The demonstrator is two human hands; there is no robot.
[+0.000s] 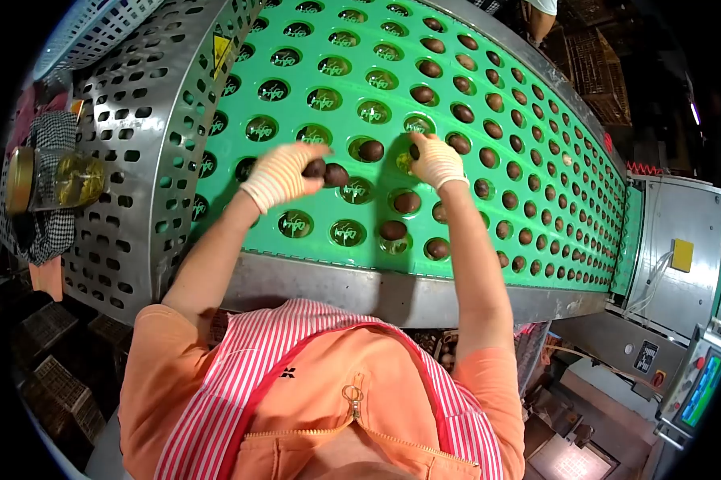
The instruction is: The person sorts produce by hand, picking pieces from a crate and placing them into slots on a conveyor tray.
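Note:
My left hand [287,172], in a striped knit glove, is over the green plate [292,188], closed around a dark brown egg-shaped piece [314,168]. A second brown piece [336,175] is against its fingertips; I cannot tell whether it is gripped too. My right hand [437,158], gloved alike, pinches a dark piece [414,151], mostly hidden by its fingers, above a round hole. Between the hands, a brown piece [371,150] rests at a hole's edge. Nearer me, another piece [392,230] sits partly off its hole, and one [407,202] lies inside its hole.
Holes with shiny clear liners and white markings [295,225] show at left; rows of brown pieces [492,129] fill holes at right. A perforated metal guard [128,152] flanks the plate, with a lidded jar [56,180] beyond. Another person's arm [541,22] shows at the far side.

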